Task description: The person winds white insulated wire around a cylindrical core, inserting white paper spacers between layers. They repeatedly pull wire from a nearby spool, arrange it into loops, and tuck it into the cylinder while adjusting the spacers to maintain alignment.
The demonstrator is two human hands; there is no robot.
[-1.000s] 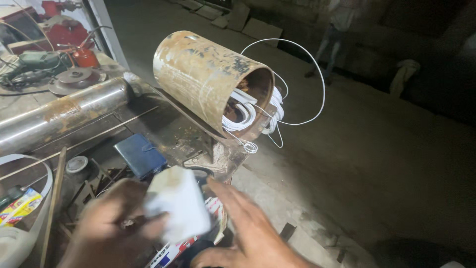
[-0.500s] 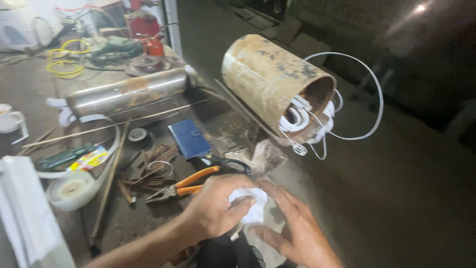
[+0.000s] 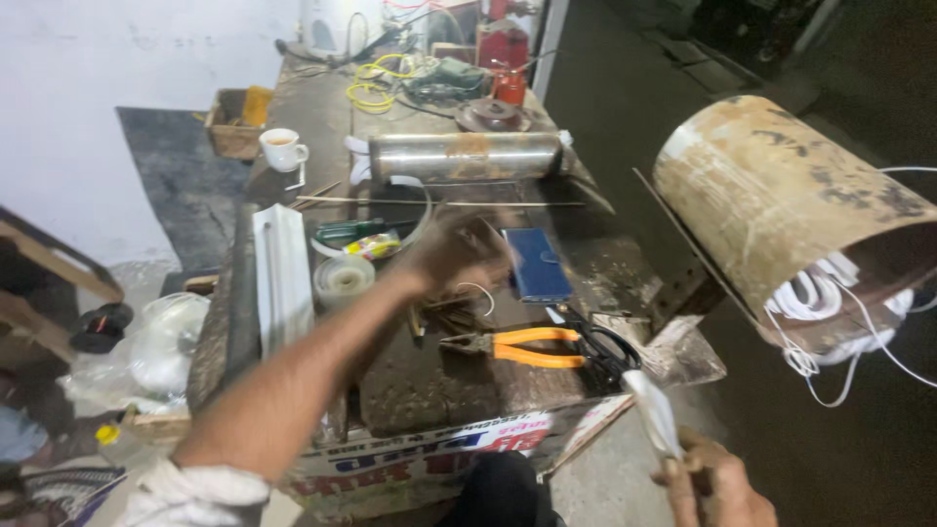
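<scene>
Hands work apart at this moment. The left hand (image 3: 459,252) reaches over the bench (image 3: 439,381), blurred, above the blue phone (image 3: 535,263) and a small wire loop (image 3: 478,298); I cannot tell if it is open or closed. The right hand (image 3: 717,483) is low at the bench corner, closed around a folded white sheet (image 3: 652,410) that stands up from the fingers. Orange pliers (image 3: 517,346) lie near the front edge, well apart from a tape roll (image 3: 344,278). At right, a rusty cylinder (image 3: 791,210) holds white windings (image 3: 830,303). To reach well, I think the left hand should come down slowly, clear of the phone, while the sheet is kept unbent.
</scene>
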